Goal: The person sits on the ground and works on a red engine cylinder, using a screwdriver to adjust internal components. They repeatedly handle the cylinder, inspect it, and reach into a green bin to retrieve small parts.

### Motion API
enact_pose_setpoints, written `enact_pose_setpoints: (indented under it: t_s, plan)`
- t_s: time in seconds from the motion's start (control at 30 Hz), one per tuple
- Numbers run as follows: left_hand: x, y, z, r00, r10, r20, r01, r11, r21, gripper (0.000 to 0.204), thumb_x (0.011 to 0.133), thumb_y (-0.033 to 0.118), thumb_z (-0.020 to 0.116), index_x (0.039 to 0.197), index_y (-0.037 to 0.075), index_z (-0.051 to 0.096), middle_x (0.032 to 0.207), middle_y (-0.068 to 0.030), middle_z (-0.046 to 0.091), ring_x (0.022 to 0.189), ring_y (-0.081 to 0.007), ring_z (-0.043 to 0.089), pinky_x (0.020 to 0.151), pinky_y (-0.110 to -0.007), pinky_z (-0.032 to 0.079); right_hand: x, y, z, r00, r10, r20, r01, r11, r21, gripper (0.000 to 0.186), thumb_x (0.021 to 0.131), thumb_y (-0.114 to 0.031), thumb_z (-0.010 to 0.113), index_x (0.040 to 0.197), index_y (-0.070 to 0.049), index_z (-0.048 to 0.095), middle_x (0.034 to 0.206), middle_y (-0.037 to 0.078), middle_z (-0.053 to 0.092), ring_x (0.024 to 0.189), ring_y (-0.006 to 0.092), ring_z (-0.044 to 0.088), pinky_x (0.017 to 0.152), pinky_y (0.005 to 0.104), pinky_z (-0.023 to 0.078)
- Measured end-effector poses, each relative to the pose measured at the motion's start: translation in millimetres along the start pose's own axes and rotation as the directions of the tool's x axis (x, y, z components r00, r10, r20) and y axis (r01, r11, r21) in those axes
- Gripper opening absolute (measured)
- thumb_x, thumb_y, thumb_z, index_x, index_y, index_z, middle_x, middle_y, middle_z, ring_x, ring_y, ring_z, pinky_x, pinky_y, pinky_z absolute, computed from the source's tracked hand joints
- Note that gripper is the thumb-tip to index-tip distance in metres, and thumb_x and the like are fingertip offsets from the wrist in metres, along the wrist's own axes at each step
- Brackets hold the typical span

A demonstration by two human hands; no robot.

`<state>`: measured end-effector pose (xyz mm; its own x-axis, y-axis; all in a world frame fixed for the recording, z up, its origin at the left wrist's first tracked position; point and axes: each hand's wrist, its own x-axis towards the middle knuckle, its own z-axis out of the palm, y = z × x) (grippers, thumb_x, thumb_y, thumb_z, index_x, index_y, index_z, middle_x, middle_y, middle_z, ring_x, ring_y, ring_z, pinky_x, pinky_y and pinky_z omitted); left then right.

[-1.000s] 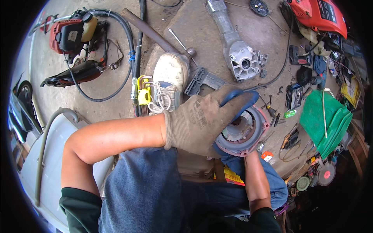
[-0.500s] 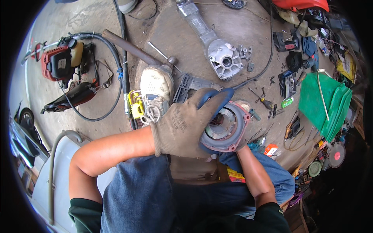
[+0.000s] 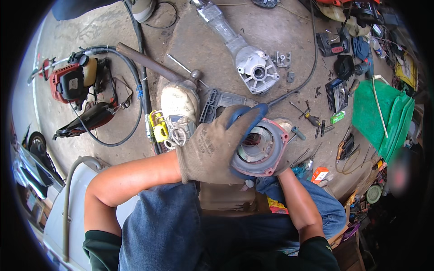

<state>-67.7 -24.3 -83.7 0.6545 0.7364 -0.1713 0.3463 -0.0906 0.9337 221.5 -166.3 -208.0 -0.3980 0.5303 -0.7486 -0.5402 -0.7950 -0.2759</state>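
Over the left hand (image 3: 211,151) gripping a housing (image 3: 275,149) runs dark print (image 3: 206,144).

L hand (image 3: 210,149) gloved, w/ elbow (image 3: 97,187) bent; R hand (image 3: 283,165) mostly hidden.

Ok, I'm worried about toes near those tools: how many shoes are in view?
3: a white shoe left of the gray housing, what looks like a shoe's toe mostly hidden beyond it, and another person's shoe at the top edge. Others may be hidden.

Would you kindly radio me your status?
Left grip closed on round housing. Right grip at its lower right, mostly hidden. Left grip covers housing's left edge.
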Motion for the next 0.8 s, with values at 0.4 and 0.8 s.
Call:
enact_pose_setpoints:
  t_s: [0.4, 0.8]
  plan:
    - [17.8, -19.3, 9.3, 0.988, 0.089, -0.127, -0.088, 0.996, 0.016, 0.123, 0.059, 0.034, 0.092, 0.157, 0.001, 0.026, 0.141, -0.0331, 0.043, 0.116, -0.0502, 0.061, 0.099, -0.051, 0.054, 24.8, -37.3, 31.6, 0.991, -0.13, 0.004, 0.13, 0.983, -0.133, 0.061, 0.11, -0.041, 0.034, 0.159, -0.005, 0.031, 0.159, 0.017, 0.041, 0.143, 0.0322, 0.046, 0.12, 0.0514, 0.039]
    - [23.6, -36.2, 24.4, 0.997, -0.03, -0.066, 0.029, 0.999, -0.023, 0.131, 0.054, 0.035, 0.095, 0.159, 0.003, 0.023, 0.143, -0.0316, 0.041, 0.121, -0.0501, 0.058, 0.103, -0.051, 0.051, 39.7, -44.6, 14.8, 0.981, -0.17, 0.091, 0.19, 0.764, -0.617, 0.063, 0.096, -0.014, 0.065, 0.152, -0.001, 0.04, 0.148, 0.018, 0.054, 0.134, 0.0287, 0.056, 0.114, 0.0452, 0.047]
